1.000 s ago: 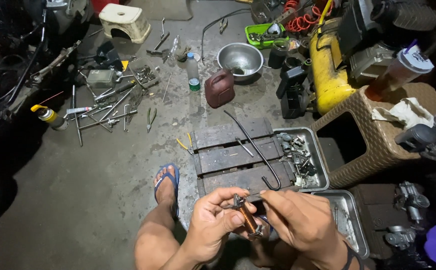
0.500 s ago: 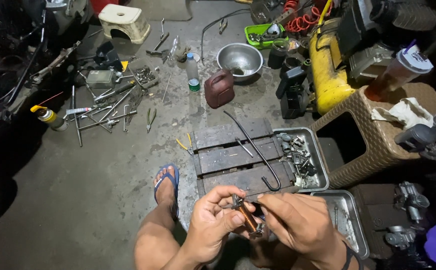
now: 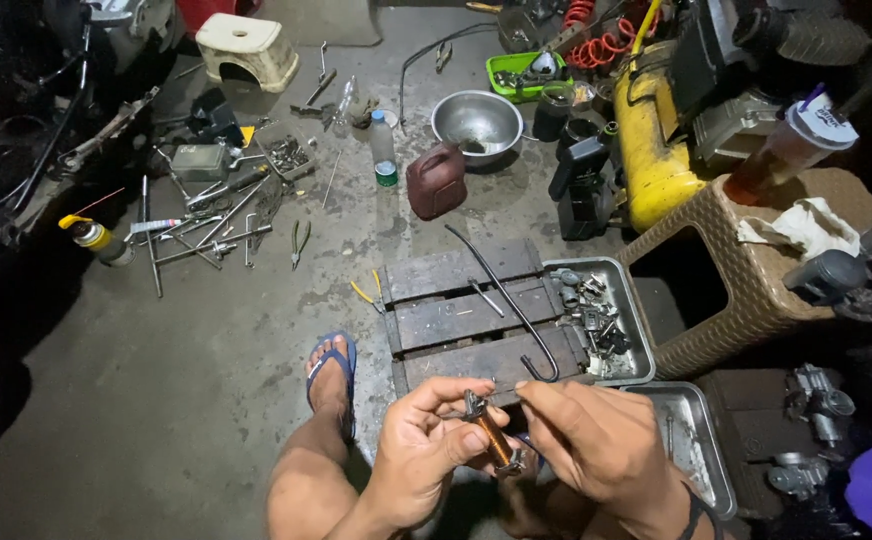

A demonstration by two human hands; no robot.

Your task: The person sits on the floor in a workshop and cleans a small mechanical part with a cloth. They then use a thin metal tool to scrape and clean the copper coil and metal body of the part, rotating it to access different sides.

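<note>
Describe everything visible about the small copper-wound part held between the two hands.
The copper-wound part is a small coil: reddish-brown wire wrapped tightly round a core, with dark metal ends at top and bottom. It looks worn and greasy. It is tilted, its upper end toward the wooden pallet, its lower end toward the person. The left hand pinches it with thumb and fingers; the right hand touches its right side. Finer detail is too small to tell.

Steel bowl (image 3: 476, 122), red jug (image 3: 435, 180) — scattered wrenches (image 3: 201, 225) (floor).
</note>
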